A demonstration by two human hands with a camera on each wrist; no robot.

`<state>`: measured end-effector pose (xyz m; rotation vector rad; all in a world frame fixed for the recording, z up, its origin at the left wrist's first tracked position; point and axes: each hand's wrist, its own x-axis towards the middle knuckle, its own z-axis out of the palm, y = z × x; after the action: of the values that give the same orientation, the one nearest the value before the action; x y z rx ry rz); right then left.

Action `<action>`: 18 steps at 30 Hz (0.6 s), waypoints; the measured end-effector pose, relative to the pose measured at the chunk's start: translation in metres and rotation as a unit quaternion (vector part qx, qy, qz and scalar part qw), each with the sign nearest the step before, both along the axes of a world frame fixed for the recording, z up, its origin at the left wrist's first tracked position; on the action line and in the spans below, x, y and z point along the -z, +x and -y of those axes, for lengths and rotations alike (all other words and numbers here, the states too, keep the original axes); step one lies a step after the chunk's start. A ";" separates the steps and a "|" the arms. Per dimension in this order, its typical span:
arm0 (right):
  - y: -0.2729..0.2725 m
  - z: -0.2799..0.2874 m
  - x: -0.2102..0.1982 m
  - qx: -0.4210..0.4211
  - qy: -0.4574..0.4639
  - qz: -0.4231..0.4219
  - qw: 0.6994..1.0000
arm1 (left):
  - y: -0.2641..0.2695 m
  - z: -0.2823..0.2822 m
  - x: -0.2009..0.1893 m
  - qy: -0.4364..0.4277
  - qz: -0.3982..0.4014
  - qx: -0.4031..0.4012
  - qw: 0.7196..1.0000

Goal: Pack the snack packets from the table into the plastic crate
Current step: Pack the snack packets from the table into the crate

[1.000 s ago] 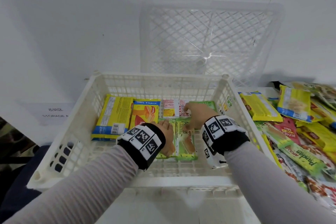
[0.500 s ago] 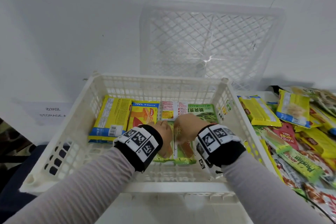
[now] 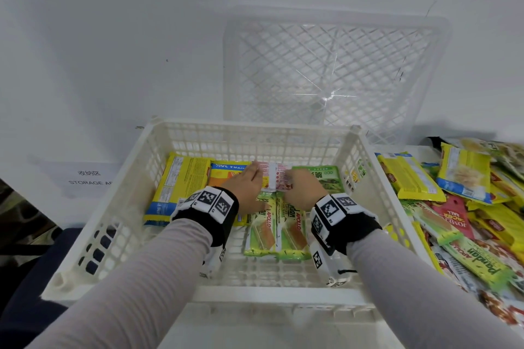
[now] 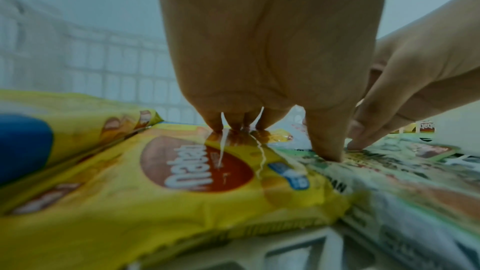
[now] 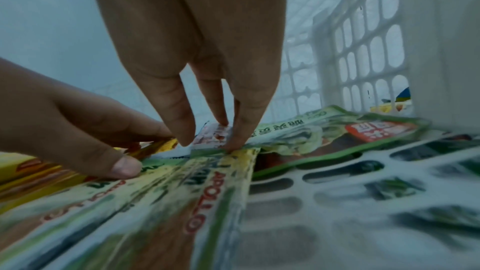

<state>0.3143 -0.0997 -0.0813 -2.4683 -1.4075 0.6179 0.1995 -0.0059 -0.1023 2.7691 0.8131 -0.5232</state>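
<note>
The white plastic crate [image 3: 255, 296] stands before me with several snack packets flat on its floor. Both hands are inside it. My left hand [image 3: 253, 176] lies with straight fingers on the orange-yellow packet [image 4: 197, 167], its thumb on a green Apollo packet [image 3: 276, 227]. My right hand [image 3: 292, 181] presses straight fingertips [image 5: 233, 143] onto the small red-and-white packet [image 3: 273, 177] in the back row. A yellow packet [image 3: 181, 187] lies at the left and a green packet [image 3: 320, 178] at the right. Neither hand holds anything.
A heap of loose snack packets [image 3: 465, 207] covers the table right of the crate. A second white crate [image 3: 326, 71] leans on the wall behind. A "storage area" sign [image 3: 85, 178] is on the left wall. The crate's front right floor [image 5: 337, 202] is bare.
Both hands have moved away from me, from the Apollo packets to the back row. They now meet at the red-and-white packet.
</note>
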 end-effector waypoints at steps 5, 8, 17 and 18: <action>0.004 -0.002 0.010 -0.029 -0.066 0.059 0.996 | 0.000 0.000 0.002 0.002 -0.015 0.009 1.000; 0.005 0.000 0.013 -0.024 -0.085 0.086 0.992 | -0.001 0.001 -0.001 -0.004 -0.020 0.015 1.000; 0.017 0.014 0.020 -0.028 -0.213 0.053 0.975 | -0.012 0.010 -0.016 0.011 -0.122 -0.041 0.992; 0.017 0.014 0.021 -0.029 -0.215 0.054 0.975 | -0.013 0.012 -0.016 0.013 -0.120 -0.041 0.992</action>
<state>0.3308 -0.1139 -0.1025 -2.8364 -1.5230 0.8966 0.1864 -0.0179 -0.0864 2.7151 0.9866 -0.8481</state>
